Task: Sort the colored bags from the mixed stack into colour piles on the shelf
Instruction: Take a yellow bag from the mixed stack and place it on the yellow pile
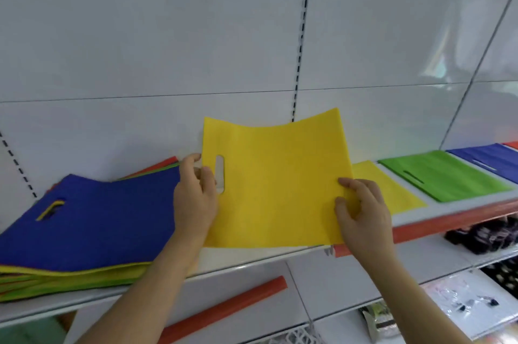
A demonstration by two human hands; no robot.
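Observation:
I hold a yellow bag (276,178) up over the white shelf (252,258), its cut-out handle toward the left. My left hand (194,197) pinches its left edge beside the handle slot. My right hand (361,213) pinches its lower right corner. The mixed stack (84,231) lies at the left with a blue bag on top and yellow, green and red edges showing beneath. To the right lie a yellow pile (392,189), a green pile (445,175), a blue pile (490,158) and a red edge (511,144) at the far right.
The shelf's back wall is white panels with a slotted upright (301,43). A red strip (454,218) runs along the shelf's front edge at the right. A loose red strip (224,311) lies on a lower shelf, with packaged goods (482,234) below right.

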